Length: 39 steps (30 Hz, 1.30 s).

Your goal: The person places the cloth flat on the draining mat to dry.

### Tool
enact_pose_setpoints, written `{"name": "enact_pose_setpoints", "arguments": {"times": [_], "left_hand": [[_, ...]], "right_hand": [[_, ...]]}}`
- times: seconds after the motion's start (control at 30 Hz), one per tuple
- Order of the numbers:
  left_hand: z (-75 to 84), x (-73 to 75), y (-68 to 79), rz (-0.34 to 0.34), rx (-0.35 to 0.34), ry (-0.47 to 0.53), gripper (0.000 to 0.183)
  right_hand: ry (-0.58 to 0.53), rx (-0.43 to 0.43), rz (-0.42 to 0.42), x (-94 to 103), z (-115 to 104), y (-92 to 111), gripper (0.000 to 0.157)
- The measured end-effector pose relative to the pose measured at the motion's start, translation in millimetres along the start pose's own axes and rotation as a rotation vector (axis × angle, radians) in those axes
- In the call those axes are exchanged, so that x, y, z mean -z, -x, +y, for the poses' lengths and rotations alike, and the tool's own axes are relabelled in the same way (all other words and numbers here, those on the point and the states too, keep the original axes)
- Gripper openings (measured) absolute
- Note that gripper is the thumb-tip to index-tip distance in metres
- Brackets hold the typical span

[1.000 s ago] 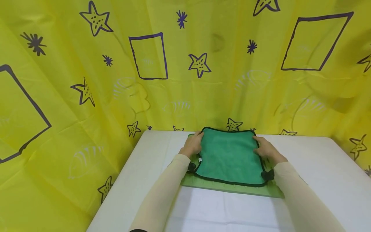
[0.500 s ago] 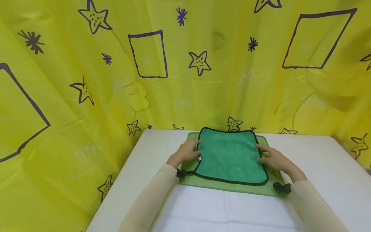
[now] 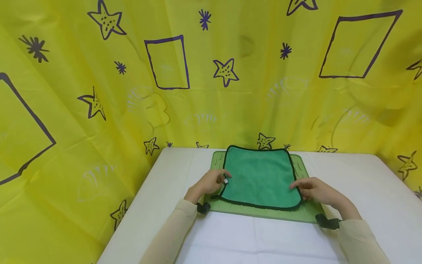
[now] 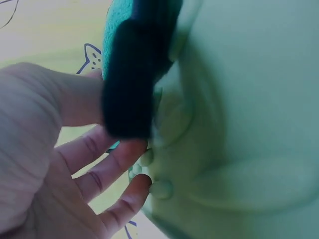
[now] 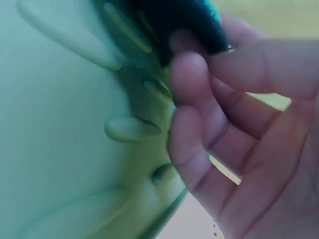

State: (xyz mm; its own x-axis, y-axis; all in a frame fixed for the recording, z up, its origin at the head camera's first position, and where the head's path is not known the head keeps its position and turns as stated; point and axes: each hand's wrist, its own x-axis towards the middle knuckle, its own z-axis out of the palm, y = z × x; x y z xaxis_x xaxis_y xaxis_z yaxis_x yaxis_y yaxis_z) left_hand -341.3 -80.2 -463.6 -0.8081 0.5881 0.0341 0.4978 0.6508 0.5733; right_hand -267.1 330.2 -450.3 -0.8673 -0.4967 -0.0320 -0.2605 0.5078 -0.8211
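Observation:
A green cloth [image 3: 260, 176] with a black hem lies spread over a light green ridged mat [image 3: 263, 216]. A small white tag [image 3: 226, 180] sticks out at its left edge. My left hand [image 3: 211, 182] is at that edge, index finger over the cloth, thumb beside the hem. In the left wrist view its other fingers [image 4: 114, 169] are spread and loosely bent, and a black strip of hem covers the thumb's tip. My right hand [image 3: 318, 190] is at the cloth's right edge near the front corner. In the right wrist view its thumb and curled fingers [image 5: 189, 134] pinch the hem.
The mat lies on a white-covered table [image 3: 230, 242]. A yellow curtain [image 3: 257, 102] printed with stars and frames hangs behind the table and along its left side. Black wrist straps [image 3: 326, 222] show at both wrists.
Both hands have let go of the cloth's far side edges and slid toward me along its sides. The right fingers have closed on the hem. The cloth has stayed nearly in place.

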Motion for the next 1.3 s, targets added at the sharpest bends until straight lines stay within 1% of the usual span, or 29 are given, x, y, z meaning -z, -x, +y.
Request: {"name": "enact_pose_setpoints", "arguments": {"times": [0.1, 0.17, 0.4, 0.5, 0.57, 0.63, 0.73, 0.8, 0.87, 0.93, 1.0, 1.13, 1.23, 1.3], "left_hand": [[-2.0, -2.5, 2.4, -0.005, -0.023, 0.023, 0.051], [-3.5, -3.0, 3.7, -0.018, -0.040, 0.036, 0.052], [-10.0, -0.6, 4.9, -0.094, -0.108, 0.078, 0.054], [-11.1, 0.7, 5.1, -0.109, -0.126, 0.078, 0.047], [-12.1, 0.8, 4.6, -0.118, -0.141, 0.077, 0.038], [-12.7, 0.8, 4.0, -0.123, -0.157, 0.068, 0.031], [-13.1, 1.5, 4.2, -0.134, -0.157, 0.070, 0.026], [-12.9, 3.1, 5.3, -0.134, -0.144, 0.080, 0.025], [-12.7, 5.2, 6.6, -0.128, -0.136, 0.096, 0.029], [-12.8, 7.6, 7.8, -0.109, -0.128, 0.108, 0.032], [-13.2, 9.9, 8.8, -0.084, -0.125, 0.120, 0.030], [-14.2, 14.7, 9.5, -0.036, -0.144, 0.143, 0.019], [-15.5, 17.5, 9.6, -0.028, -0.176, 0.174, 0.016], [-16.7, 19.0, 9.6, -0.033, -0.181, 0.182, 0.016]], "right_hand": [[0.006, 0.051, -0.028, -1.2, 1.1, 1.3, 0.028], [0.013, 0.056, -0.027, -1.6, 1.9, 1.5, 0.027], [0.023, -0.001, -0.008, -0.4, 5.2, 1.6, 0.022], [0.032, -0.010, -0.008, 0.6, 5.9, 2.0, 0.021], [0.024, -0.020, -0.007, 0.7, 6.2, 2.2, 0.021], [0.017, -0.012, -0.012, 0.9, 6.9, 2.4, 0.021], [0.002, -0.006, -0.017, 1.2, 7.7, 2.7, 0.021], [-0.003, 0.005, -0.025, 2.0, 7.8, 3.0, 0.021], [-0.004, 0.000, -0.026, 2.8, 7.8, 3.6, 0.021], [-0.003, -0.012, -0.027, 3.6, 7.7, 4.2, 0.022], [0.002, -0.023, -0.026, 4.3, 7.9, 5.2, 0.022], [0.022, -0.021, -0.022, 6.1, 9.4, 7.9, 0.022], [0.020, -0.006, -0.027, 7.8, 10.1, 9.7, 0.022], [0.006, -0.005, -0.038, 9.0, 9.9, 10.9, 0.022]]}}
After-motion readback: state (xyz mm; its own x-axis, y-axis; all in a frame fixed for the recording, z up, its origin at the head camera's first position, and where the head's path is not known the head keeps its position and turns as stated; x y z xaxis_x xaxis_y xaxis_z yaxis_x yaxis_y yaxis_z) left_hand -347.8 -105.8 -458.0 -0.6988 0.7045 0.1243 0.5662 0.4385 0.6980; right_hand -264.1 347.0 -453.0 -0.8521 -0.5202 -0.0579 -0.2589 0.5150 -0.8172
